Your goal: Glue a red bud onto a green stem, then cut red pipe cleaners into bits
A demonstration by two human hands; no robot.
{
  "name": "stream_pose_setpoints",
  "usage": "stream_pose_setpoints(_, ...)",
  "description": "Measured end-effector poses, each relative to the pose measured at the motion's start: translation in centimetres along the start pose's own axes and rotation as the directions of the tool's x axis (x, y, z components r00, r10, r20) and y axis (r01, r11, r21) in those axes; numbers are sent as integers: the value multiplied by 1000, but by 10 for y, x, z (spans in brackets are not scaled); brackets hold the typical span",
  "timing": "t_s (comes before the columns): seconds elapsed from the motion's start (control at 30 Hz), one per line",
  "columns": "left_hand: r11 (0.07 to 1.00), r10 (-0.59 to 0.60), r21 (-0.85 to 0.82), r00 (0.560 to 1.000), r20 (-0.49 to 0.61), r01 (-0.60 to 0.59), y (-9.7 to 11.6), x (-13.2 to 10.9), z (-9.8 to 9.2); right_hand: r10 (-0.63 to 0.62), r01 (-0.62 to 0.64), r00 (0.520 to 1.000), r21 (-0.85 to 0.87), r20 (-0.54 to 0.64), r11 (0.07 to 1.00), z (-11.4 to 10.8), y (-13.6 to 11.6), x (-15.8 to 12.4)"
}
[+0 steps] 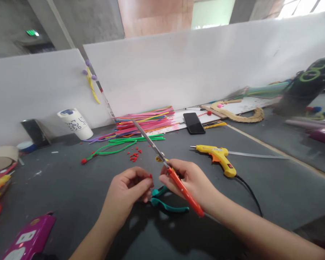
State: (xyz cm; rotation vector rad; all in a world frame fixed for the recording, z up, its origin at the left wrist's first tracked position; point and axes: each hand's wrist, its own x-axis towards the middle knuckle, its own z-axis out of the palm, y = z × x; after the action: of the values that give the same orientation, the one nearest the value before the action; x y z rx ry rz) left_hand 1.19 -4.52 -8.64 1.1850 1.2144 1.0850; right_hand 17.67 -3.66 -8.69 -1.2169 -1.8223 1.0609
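Note:
My right hand (189, 177) is closed around scissors (182, 187) with orange-red handles, their long blades pointing up and away to the left. Something small and yellow (160, 159) shows beside the blades, at my right fingertips. My left hand (130, 187) is closed in a pinch, with a small red piece (151, 176) poking out at the fingertips. Below both hands, teal-handled pliers (169, 207) lie on the dark table, their jaws mostly hidden by my left hand. Beyond the fingers are scattered red bits (134, 156) and a green stem (113, 147) with a red tip.
Coloured pipe cleaners (143, 124) are heaped by the white partition (165, 72). A yellow glue gun (219, 156) with its cord lies right, a phone (193, 123) behind it. A white cup (75, 124) stands back left; a purple power strip (34, 236) is front left.

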Motion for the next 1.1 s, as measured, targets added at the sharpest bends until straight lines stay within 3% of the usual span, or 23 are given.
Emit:
stream_pose_setpoints(0.17, 967, 39, -247, 995, -90, -60, 4, 2, -8, -103, 100, 995, -414, 15, 905, -9, 3, -6)
stream_pose_setpoints(0.33, 922, 142, -335, 975, -173, -193, 5, 2, -13, -164, 172, 984, -644, 72, 746, -3, 17, -9)
stream_pose_setpoints(0.63, 890, 208, -375, 963, -171, -259, 5, 0, -15, -241, 227, 966, -736, 88, 638, 0, 22, -12)
stream_pose_setpoints(1.1, 885, 192, -403, 971, -142, -234, 7, 0, -13, -270, 241, 959, -763, 91, 600, 1, 24, -11)
